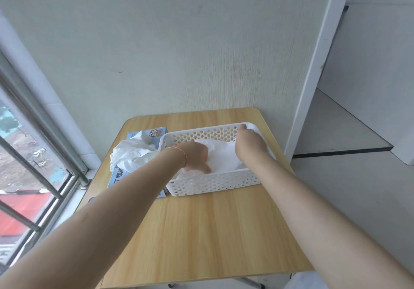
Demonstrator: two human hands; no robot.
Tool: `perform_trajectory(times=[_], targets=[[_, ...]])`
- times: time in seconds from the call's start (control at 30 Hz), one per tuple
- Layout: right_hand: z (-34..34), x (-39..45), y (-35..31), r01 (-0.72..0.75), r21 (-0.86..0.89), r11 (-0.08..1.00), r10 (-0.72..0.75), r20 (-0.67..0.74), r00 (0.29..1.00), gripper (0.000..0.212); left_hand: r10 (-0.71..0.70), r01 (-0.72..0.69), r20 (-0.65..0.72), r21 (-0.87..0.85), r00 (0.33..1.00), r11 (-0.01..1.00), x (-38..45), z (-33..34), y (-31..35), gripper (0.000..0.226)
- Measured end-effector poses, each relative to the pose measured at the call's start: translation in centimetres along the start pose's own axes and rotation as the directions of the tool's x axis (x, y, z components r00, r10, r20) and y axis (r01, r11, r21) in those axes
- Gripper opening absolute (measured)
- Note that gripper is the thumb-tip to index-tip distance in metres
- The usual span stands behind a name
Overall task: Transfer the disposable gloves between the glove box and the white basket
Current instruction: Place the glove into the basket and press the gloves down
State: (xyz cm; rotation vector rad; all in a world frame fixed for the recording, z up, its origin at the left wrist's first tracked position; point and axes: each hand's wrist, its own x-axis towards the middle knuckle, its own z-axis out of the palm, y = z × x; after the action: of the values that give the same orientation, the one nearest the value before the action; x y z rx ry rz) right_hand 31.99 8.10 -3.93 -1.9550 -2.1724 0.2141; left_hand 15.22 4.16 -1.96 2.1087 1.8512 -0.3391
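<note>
A white perforated basket (212, 184) stands on the wooden table (201, 232), with white disposable gloves (224, 158) piled inside it. My left hand (197, 156) reaches into the basket and lies on the gloves, its fingers curled down among them. Whether it grips one is hidden. My right hand (248, 137) holds the basket's far right rim, fingers hooked over the edge. To the left of the basket lies the blue glove box (118, 176), with a bunch of white gloves (130, 152) spilling out of its top.
The table stands against a pale wall. A window with metal rails (33, 154) runs along the left, close to the glove box. On the right, the floor drops off past a white door frame (313, 64).
</note>
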Motion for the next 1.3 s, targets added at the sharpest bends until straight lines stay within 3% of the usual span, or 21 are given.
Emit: perform_trajectory(times=[0.07, 0.13, 0.27, 0.37, 0.43, 0.57, 0.67, 0.77, 0.87, 0.93, 1.03, 1.17, 1.23, 1.3], targets=[[-0.2, -0.2, -0.2, 0.015, -0.055, 0.998, -0.015, -0.004, 1.000, 0.046, -0.045, 0.052, 0.104, -0.067, 0.994, 0.996, -0.3, 0.0, -0.7, 0.041], [-0.2, -0.5, -0.4, 0.033, -0.090, 0.995, -0.033, 0.005, 0.999, 0.047, -0.057, 0.076, 0.106, -0.184, 0.993, 0.980, -0.5, -0.2, -1.3, 0.037], [-0.8, -1.0, -1.5, 0.091, -0.229, 0.969, -0.105, -0.049, 0.993, 0.040, -0.108, 0.050, -0.240, -0.236, 0.965, 0.970, -1.6, -1.2, -2.6, 0.025], [-1.2, -1.1, -3.8, 0.165, -0.278, 0.946, -0.200, -0.102, 0.975, 0.034, -0.206, 0.075, -0.479, -0.279, 0.853, 0.957, -2.7, -2.2, -4.8, 0.010], [-1.3, -1.4, -6.2, 0.239, -0.250, 0.938, -0.275, -0.122, 0.954, 0.031, -0.261, 0.148, -0.566, -0.238, 0.782, 0.960, -3.8, -2.3, -6.9, 0.007], [-0.9, -2.1, -11.9, 0.426, -0.104, 0.899, -0.437, -0.132, 0.890, 0.019, -0.390, 0.234, -0.565, -0.330, 0.727, 0.915, -6.1, -1.6, -11.2, 0.009], [0.1, -2.4, -15.6, 0.507, 0.085, 0.858, -0.498, -0.109, 0.860, 0.016, -0.451, 0.267, -0.517, -0.392, 0.727, 0.880, -7.5, -0.5, -13.6, 0.020], [0.8, -2.6, -17.9, 0.498, 0.206, 0.842, -0.509, -0.003, 0.861, 0.022, -0.492, 0.271, -0.447, -0.471, 0.747, 0.840, -8.5, 0.6, -15.5, 0.029], [1.3, -2.8, -19.1, 0.490, 0.188, 0.851, -0.509, 0.073, 0.857, 0.019, -0.505, 0.278, -0.409, -0.497, 0.760, 0.822, -9.2, 1.4, -16.7, 0.017], [1.6, -2.7, -19.4, 0.482, 0.174, 0.859, -0.497, 0.050, 0.866, 0.007, -0.495, 0.270, -0.421, -0.489, 0.760, 0.830, -9.3, 1.7, -17.2, 0.008], [1.2, -2.5, -19.7, 0.466, 0.239, 0.852, -0.475, -0.021, 0.880, 0.012, -0.505, 0.188, -0.473, -0.568, 0.722, 0.801, -9.4, 2.1, -17.7, 0.007], [-0.6, -2.3, -20.5, 0.461, 0.366, 0.808, -0.434, -0.159, 0.887, 0.020, -0.424, -0.100, -0.566, -0.674, 0.707, 0.732, -9.8, 1.7, -17.2, 0.016], [-1.5, -2.2, -20.9, 0.447, 0.453, 0.771, -0.401, -0.199, 0.894, 0.021, -0.411, -0.114, -0.590, -0.655, 0.695, 0.747, -9.9, 1.4, -17.1, 0.022], [-2.0, -2.2, -21.1, 0.442, 0.510, 0.738, -0.380, -0.228, 0.896, 0.021, -0.462, -0.058, -0.607, -0.643, 0.646, 0.764, -9.9, 1.2, -17.3, 0.013]])
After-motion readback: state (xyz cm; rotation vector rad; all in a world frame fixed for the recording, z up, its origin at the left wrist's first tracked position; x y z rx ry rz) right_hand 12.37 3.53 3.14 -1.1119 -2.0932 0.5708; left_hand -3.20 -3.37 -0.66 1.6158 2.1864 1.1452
